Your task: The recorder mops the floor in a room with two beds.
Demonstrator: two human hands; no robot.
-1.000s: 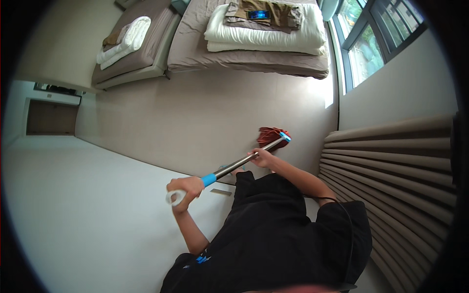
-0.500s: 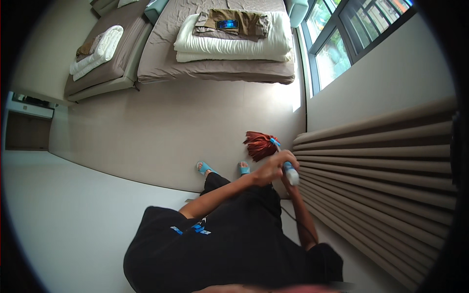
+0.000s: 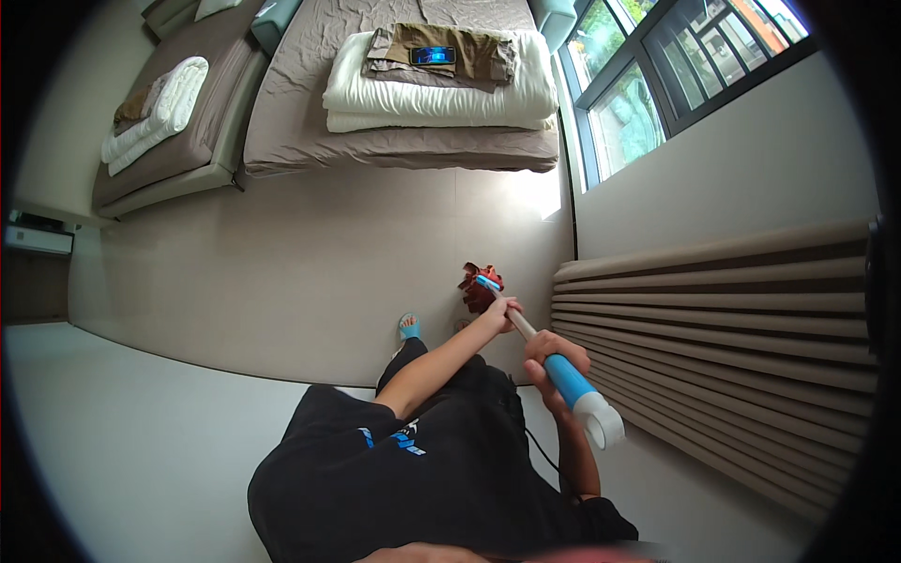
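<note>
I hold a mop slantwise in front of my right side. Its dark red strip head is low, near the floor, with a light blue clamp at the top; I cannot tell whether the strips touch the floor. My left hand is wrapped round the pale pole just above that head. Higher up, my right hand grips the pole at the top of the blue sleeve. The white end cap with its hanging loop points up toward me.
Pleated brown curtains hang close to my right hand, below a window. Ahead stands a bed with a folded white quilt, brown cloth and a phone. Another bed is at the far left. Beige floor lies between.
The mop's upper end has come nearer to me and to the right, so more pole shows. My hands are now farther apart along it. The mop head has drawn in slightly left.
</note>
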